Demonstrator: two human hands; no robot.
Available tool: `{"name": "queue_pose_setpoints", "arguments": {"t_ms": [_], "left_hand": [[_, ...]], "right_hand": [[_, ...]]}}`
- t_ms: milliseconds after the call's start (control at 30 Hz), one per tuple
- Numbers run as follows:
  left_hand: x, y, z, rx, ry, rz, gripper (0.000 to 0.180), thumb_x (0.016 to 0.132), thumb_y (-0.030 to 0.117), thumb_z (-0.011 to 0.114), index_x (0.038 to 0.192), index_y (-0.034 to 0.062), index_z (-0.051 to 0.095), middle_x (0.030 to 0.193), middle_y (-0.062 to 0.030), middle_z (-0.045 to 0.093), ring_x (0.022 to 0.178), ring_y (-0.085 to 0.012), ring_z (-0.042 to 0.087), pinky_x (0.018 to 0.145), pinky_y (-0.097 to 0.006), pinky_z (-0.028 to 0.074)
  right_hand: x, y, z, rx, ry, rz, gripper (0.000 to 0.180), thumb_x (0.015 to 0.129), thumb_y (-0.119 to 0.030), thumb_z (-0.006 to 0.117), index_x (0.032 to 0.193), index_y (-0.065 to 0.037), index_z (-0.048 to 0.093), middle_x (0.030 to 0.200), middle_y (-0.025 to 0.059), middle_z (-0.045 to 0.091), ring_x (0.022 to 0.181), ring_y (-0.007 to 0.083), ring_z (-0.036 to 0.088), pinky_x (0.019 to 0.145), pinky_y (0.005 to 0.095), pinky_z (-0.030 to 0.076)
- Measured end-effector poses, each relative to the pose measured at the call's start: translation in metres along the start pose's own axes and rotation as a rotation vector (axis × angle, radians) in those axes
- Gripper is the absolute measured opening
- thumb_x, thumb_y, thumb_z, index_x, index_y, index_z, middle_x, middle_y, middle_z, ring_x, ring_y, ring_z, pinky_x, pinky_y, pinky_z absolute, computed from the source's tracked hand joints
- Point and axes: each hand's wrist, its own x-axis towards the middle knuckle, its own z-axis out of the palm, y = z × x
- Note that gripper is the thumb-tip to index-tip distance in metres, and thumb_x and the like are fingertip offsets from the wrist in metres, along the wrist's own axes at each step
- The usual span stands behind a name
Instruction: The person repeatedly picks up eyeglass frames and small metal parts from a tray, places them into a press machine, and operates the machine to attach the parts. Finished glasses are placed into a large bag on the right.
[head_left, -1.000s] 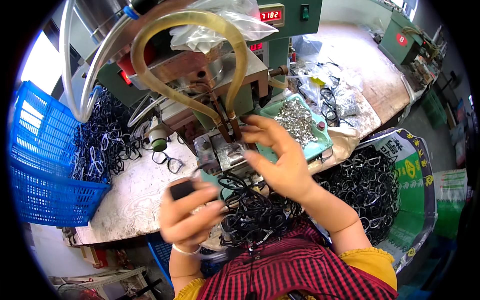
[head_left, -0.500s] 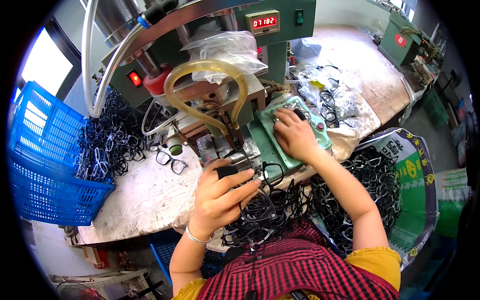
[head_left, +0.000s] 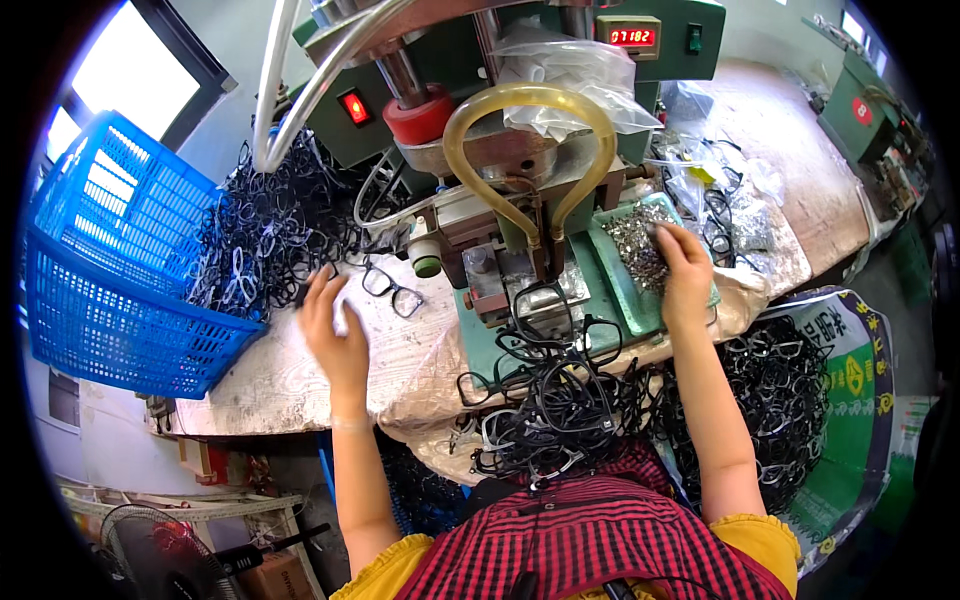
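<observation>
My left hand [head_left: 335, 335] is over the table on the left, fingers stretched and apart, with nothing seen in it. Its fingertips are close to a large heap of dark eyeglass frames [head_left: 270, 220]; a loose pair of eyeglass frames [head_left: 392, 290] lies to its right. My right hand [head_left: 688, 275] is at the green tray [head_left: 615, 285] of small shiny metal pieces [head_left: 640, 245]. Its thumb and fingers are pinched together at the pieces; what they hold is too small to make out. More frames [head_left: 545, 400] are tangled at the press's front edge.
The press with a red collar [head_left: 418, 115] and a looped yellowish hose [head_left: 460, 135] stands at the centre. Blue baskets [head_left: 130, 310] stand at the left. A printed sack [head_left: 850, 400] at the right holds many frames. A fan [head_left: 160, 555] is at lower left.
My left hand has left the press and swung left toward the heap of frames. The right hand has shifted to the tray's right side, fingers now pinched. The whole view has turned leftward.
</observation>
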Motion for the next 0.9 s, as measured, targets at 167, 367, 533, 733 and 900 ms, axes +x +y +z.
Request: {"name": "queue_pose_setpoints", "arguments": {"t_ms": [167,367,533,733,900], "left_hand": [[-0.031,-0.083,0.091,0.19,-0.504,-0.016,0.046,0.077,-0.006,0.054,0.12,0.0064,0.062,0.103,-0.0153,0.065,0.093,-0.0362,0.058,0.093,-0.044,0.045],[-0.05,-0.064,0.074,-0.02,-0.374,-0.218,0.043,0.08,0.001,0.055,0.123,0.0079,0.061,0.098,-0.0164,0.064,0.084,-0.0359,0.061,0.073,-0.041,0.051],[-0.008,-0.108,0.093,0.264,-0.429,-0.418,0.04,0.093,0.03,0.056,0.126,0.0086,0.063,0.097,-0.0199,0.069,0.088,-0.0381,0.067,0.076,-0.047,0.052],[-0.006,-0.12,0.125,0.515,-0.549,-0.368,0.042,0.097,0.04,0.047,0.092,0.0067,0.072,0.093,-0.0206,0.071,0.085,-0.0397,0.069,0.071,-0.052,0.053],[-0.053,-0.06,0.086,0.294,-0.497,-0.264,0.033,0.097,0.034,0.057,0.103,0.0059,0.073,0.091,-0.0182,0.068,0.08,-0.0368,0.066,0.07,-0.046,0.053]], "right_hand": [[0.005,0.001,0.022,-0.139,-0.144,-0.073,0.015,0.089,-0.008,0.071,0.101,0.0,0.074,0.091,0.0021,0.072,0.085,0.0081,0.063,0.077,0.0224,0.048],[-0.033,-0.01,-0.055,-0.39,0.09,-0.231,0.014,0.087,0.001,0.07,0.1,0.001,0.071,0.094,0.0028,0.071,0.085,0.0097,0.063,0.08,0.0239,0.049],[-0.046,-0.04,-0.049,-0.456,0.01,-0.161,0.014,0.086,0.0,0.07,0.099,0.0,0.074,0.095,0.0046,0.073,0.087,0.0123,0.065,0.082,0.0262,0.05],[-0.033,-0.074,0.051,-0.392,-0.387,-0.541,0.02,0.081,-0.003,0.071,0.101,0.0,0.071,0.092,0.0124,0.072,0.085,0.0246,0.069,0.079,0.0335,0.052],[-0.046,-0.06,0.074,-0.08,-0.354,-0.219,0.043,0.082,-0.003,0.072,0.121,0.004,0.058,0.089,0.0099,0.071,0.087,0.0164,0.068,0.082,0.029,0.05]]}}
